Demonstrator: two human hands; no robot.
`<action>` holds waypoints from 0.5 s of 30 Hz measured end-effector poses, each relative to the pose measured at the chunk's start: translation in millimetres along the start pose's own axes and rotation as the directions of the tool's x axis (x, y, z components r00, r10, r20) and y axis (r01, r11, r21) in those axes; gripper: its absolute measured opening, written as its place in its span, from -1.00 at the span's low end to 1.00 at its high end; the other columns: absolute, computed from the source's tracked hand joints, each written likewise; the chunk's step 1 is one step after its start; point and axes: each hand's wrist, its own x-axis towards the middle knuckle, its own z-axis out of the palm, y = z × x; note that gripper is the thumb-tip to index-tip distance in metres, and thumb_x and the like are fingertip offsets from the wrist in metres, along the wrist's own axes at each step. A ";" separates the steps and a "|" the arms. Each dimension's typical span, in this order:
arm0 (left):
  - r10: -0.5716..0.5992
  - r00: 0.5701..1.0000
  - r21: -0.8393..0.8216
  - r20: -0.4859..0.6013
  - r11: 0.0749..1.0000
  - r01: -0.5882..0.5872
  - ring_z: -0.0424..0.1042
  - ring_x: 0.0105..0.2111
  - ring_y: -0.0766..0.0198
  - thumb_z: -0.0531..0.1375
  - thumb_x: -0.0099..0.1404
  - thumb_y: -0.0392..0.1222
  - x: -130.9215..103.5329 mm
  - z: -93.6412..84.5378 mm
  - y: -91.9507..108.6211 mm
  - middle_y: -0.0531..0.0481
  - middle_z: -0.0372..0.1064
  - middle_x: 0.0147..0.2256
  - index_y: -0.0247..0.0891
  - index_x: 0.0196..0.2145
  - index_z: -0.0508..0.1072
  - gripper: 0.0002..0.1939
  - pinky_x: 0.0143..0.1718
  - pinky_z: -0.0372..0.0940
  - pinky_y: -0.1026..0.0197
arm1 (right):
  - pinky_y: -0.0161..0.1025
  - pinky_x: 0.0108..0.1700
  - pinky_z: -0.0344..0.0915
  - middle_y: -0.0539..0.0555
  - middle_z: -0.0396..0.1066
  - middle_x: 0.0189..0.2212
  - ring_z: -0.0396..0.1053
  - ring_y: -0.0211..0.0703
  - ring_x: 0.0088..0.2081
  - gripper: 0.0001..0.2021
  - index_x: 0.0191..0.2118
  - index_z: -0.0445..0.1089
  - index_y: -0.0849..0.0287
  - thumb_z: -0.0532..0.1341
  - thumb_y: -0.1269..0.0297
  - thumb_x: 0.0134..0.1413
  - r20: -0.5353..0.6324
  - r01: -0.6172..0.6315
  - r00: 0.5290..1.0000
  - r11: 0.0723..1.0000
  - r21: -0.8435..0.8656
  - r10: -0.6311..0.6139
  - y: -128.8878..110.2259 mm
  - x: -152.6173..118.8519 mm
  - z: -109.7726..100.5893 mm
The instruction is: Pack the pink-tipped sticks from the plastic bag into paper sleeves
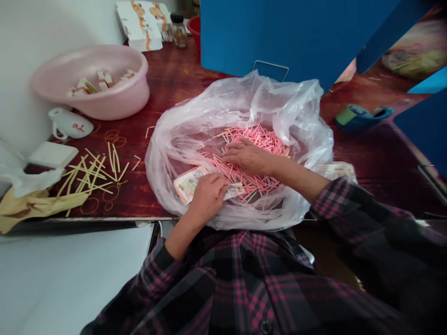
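Note:
A clear plastic bag (167, 144) lies spread open on the dark red table, with a heap of thin pink sticks (260, 137) inside and a few green ones among them. At the bag's near left side, my left hand (209, 193) is closed on a printed paper packet (188, 185); a narrow printed piece (234, 190) sticks out to the right of its fingers. My right hand (247, 157) rests over the pink sticks, palm down, fingers stretched out to the left. The sticks beneath its palm are hidden.
Left on the table (167, 70) are a pink basin (118, 104) with small packets, a white mug (75, 124), loose yellowish sticks (92, 170) and rubber bands. Blue panels (279, 32) stand behind the bag. To the right are a blue basket (361, 121) and printed paper (337, 171).

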 end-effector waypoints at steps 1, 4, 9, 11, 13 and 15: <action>-0.002 1.000 0.006 0.008 1.000 0.002 0.58 -0.06 0.04 0.15 0.55 -0.27 -0.1 0.5 -0.1 -0.13 0.64 -0.13 -0.21 -0.17 0.60 -0.79 0.05 0.40 0.00 | 0.24 0.42 0.00 0.16 0.58 0.24 0.34 0.17 0.36 -0.44 0.26 0.51 0.10 0.14 0.64 0.24 0.003 0.018 1.000 1.000 -0.004 -0.018 1.9 -1.0 -1.3; -0.013 0.999 0.016 0.038 1.000 0.013 0.57 -0.07 0.04 0.15 0.55 -0.27 -0.5 0.9 -0.3 -0.13 0.65 -0.14 -0.22 -0.17 0.59 -0.80 0.05 0.39 -0.01 | 0.22 0.40 0.01 0.11 0.61 0.18 0.37 0.14 0.30 -0.48 0.23 0.52 0.04 0.16 0.61 0.26 0.000 0.069 0.998 0.996 -0.053 -0.069 9.7 1.6 -2.5; -0.029 0.998 0.024 0.050 0.999 0.027 0.56 -0.08 0.03 0.15 0.55 -0.28 -1.5 0.8 -0.1 -0.13 0.64 -0.13 -0.22 -0.18 0.57 -0.81 0.05 0.37 -0.02 | 0.20 0.35 0.08 0.11 0.64 -0.08 0.44 0.10 0.07 -0.70 -0.05 0.58 0.11 0.15 0.54 0.33 0.006 0.083 0.996 0.985 -0.152 -0.083 19.1 7.1 -0.5; -0.025 0.999 0.020 0.044 1.000 0.024 0.56 -0.08 0.04 0.15 0.54 -0.28 -1.7 1.0 0.0 -0.13 0.64 -0.14 -0.21 -0.19 0.57 -0.81 0.04 0.37 -0.02 | 0.20 0.36 0.09 0.13 0.63 -0.10 0.43 0.10 0.03 -0.74 -0.10 0.58 0.12 0.15 0.52 0.35 -0.004 0.056 0.998 0.985 -0.163 -0.058 18.3 3.8 1.8; -0.023 0.999 0.011 0.044 1.000 0.023 0.56 -0.08 0.05 0.15 0.54 -0.27 -1.7 1.2 -0.2 -0.13 0.64 -0.14 -0.21 -0.19 0.57 -0.82 0.04 0.36 -0.01 | 0.20 0.39 0.07 0.14 0.61 -0.09 0.43 0.10 0.03 -0.73 -0.09 0.58 0.12 0.13 0.52 0.36 -0.032 0.014 0.999 0.987 -0.158 -0.019 15.4 -1.8 4.8; -0.025 0.999 0.001 0.048 1.000 0.025 0.56 -0.07 0.04 0.15 0.54 -0.27 -1.4 1.2 -0.6 -0.13 0.64 -0.13 -0.21 -0.18 0.57 -0.82 0.04 0.36 -0.02 | 0.19 0.40 0.08 0.17 0.61 -0.06 0.43 0.11 0.05 -0.70 -0.03 0.57 0.12 0.12 0.52 0.36 -0.052 -0.035 0.998 0.991 -0.129 0.029 12.1 -7.1 7.3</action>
